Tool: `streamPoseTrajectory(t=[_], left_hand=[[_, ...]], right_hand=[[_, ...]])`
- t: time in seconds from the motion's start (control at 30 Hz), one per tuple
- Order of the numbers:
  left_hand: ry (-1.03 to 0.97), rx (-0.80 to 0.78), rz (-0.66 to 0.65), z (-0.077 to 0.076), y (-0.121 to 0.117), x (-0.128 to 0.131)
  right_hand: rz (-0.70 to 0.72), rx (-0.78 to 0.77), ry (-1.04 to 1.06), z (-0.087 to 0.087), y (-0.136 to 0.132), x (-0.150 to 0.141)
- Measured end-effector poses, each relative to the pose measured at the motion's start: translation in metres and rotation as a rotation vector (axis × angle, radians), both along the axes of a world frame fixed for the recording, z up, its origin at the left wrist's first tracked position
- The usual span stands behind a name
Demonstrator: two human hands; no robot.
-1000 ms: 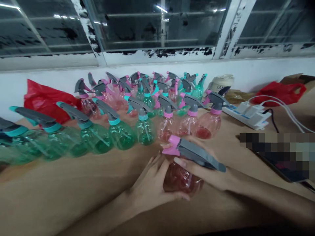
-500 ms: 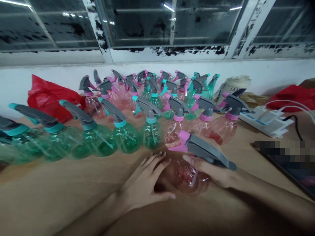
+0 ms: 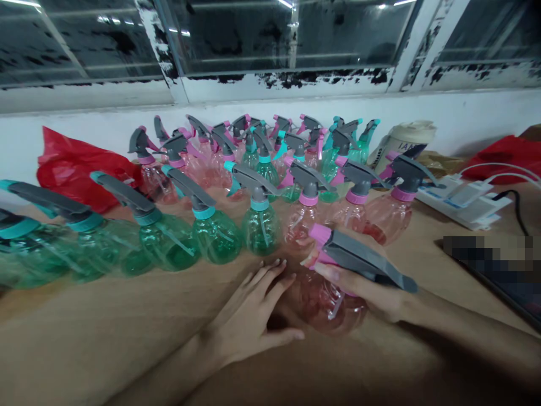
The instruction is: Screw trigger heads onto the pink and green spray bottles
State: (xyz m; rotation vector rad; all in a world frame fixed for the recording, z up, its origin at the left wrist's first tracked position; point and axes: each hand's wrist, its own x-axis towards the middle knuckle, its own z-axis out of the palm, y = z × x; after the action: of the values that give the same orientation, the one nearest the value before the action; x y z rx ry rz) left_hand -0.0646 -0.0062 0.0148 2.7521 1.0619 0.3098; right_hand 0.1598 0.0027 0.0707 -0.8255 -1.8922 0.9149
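A clear pink spray bottle with a grey and pink trigger head stands on the table in front of me, its nozzle pointing left. My right hand is closed round its neck, with the thumb on the near side and fingertips at the pink trigger. Just left of that bottle, my left hand rests low over the table, fingers spread and holding nothing. Behind the hands runs a row of spray bottles: several green ones, such as this green bottle, and three pink ones, such as this pink bottle.
More pink and green spray bottles crowd toward the wall. A red plastic bag lies at the left, another red bag at the right. A paper cup, a white power strip with cables and a dark flat device are on the right.
My right hand's fingers have come round onto the pink trigger, and its thumb has risen toward it. My left hand has barely moved. The view has shifted slightly.
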Motion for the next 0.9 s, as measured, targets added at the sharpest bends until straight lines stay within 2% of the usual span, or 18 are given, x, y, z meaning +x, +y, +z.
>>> streamPoseTrajectory(t=[0.43, 0.7, 0.9], left_hand=[[0.036, 0.008, 0.010, -0.0005, -0.0005, -0.0027], [0.029, 0.013, 0.010, -0.0012, 0.0002, -0.0032], [0.052, 0.006, 0.007, 0.0007, 0.0011, -0.0027]], right_hand=[[-0.044, 0.113, -0.025, 0.0099, -0.0003, -0.0037], [-0.012, 0.044, 0.011, 0.0094, -0.0017, -0.0023], [-0.004, -0.036, 0.045, 0.0010, -0.0008, -0.0018]])
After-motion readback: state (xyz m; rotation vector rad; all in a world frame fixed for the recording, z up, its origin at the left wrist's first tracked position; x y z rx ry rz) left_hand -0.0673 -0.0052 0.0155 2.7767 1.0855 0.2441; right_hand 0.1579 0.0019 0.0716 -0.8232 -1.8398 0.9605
